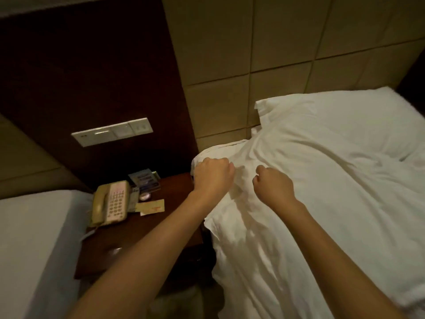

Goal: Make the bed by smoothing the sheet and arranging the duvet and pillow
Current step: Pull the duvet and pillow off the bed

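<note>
At the centre of the frame, by the head corner of the bed, the person's left hand (212, 174) is curled in a closed grip on the top edge of the white duvet (322, 215), right at its corner. The right hand (273, 187) is just beside it, also fisted, and appears to pinch a fold of the same cover. The duvet lies over the bed in loose creases that run toward both hands, and its top edge reaches up against the pillow (345, 116), which leans on the padded headboard (253, 54) in the upper right. The sheet is hidden beneath. The step in hand looks like arranging the duvet at the head end. The next move likely calls for an even pull with both hands to square the corner and flatten the creases, keeping clear of the phone (110, 203) on the bedside tabletop (174, 187) to the left.
</note>
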A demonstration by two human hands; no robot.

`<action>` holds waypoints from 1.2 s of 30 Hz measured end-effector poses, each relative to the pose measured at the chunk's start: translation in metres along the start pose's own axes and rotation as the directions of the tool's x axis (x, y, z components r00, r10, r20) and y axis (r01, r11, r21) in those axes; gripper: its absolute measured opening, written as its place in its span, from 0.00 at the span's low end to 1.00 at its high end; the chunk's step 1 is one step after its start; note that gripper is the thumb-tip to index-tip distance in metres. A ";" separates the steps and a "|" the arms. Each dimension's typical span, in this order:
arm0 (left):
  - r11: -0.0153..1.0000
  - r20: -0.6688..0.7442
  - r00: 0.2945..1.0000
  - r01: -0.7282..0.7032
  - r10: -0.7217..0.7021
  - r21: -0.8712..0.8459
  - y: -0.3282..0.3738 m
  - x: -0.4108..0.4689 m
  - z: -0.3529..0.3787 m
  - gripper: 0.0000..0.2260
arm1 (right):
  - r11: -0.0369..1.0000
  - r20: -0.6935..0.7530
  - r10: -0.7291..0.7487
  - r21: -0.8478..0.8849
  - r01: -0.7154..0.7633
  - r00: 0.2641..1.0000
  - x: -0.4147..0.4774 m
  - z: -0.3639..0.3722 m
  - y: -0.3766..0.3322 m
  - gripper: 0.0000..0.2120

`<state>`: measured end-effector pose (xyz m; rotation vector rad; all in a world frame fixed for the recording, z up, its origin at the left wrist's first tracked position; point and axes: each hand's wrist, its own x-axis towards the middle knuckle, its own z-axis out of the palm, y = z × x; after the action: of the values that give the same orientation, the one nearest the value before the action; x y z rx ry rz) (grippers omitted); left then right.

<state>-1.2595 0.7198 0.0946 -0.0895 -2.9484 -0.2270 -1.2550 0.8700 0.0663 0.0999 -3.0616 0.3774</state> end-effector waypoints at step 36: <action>0.261 -0.188 0.272 0.962 -0.944 0.083 -0.347 -0.575 -0.225 0.14 | 0.239 0.122 -0.967 0.130 0.962 0.224 -0.383 0.014 -0.526 0.07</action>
<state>-0.6812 0.3161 0.1553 1.7502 -2.4149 -0.0818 -0.8366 0.3794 0.1550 2.0245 -2.3630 0.2777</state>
